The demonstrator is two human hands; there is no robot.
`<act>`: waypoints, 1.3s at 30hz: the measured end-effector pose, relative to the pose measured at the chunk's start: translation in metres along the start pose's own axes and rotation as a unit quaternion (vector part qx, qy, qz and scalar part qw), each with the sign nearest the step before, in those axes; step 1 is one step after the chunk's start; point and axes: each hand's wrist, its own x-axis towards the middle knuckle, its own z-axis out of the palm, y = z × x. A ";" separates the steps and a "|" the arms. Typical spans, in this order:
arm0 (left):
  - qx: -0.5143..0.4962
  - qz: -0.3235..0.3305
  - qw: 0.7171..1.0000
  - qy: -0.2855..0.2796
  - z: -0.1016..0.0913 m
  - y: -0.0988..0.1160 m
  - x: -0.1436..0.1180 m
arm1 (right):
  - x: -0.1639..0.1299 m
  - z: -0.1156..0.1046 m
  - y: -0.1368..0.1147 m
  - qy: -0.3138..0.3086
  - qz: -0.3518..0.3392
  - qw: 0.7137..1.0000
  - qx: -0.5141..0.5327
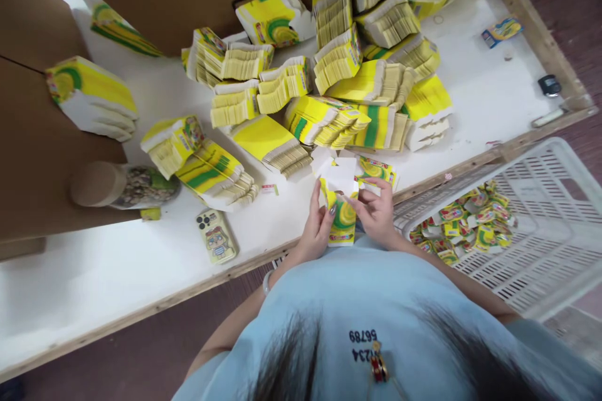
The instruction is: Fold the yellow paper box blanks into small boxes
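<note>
I hold a small yellow-and-green carton (342,216) upright over the near edge of the white table (108,269), its white top flaps standing open. My left hand (316,232) grips its left side. My right hand (376,212) grips its right side, fingers at the flaps. Another flat carton (376,170) lies on the table just beyond my right hand. Several stacks of flat yellow cartons (329,119) are piled across the table's middle and far side.
A white slatted plastic crate (540,213) at the right holds several folded cartons (463,225). A phone in a cartoon case (216,236) lies at the left, near a cylindrical container (125,185). Brown cardboard (32,156) stands at the left and back.
</note>
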 end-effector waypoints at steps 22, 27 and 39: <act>0.162 0.001 0.987 -0.015 -0.013 0.033 0.005 | 0.009 -0.038 -0.021 -0.290 0.002 0.955 -0.061; 0.159 -0.034 0.987 0.002 -0.009 0.033 0.003 | 0.006 -0.026 -0.033 -0.280 0.159 0.947 0.014; 0.361 0.064 0.930 -0.040 -0.032 0.042 0.027 | 0.028 -0.076 -0.024 -0.253 0.165 0.952 0.047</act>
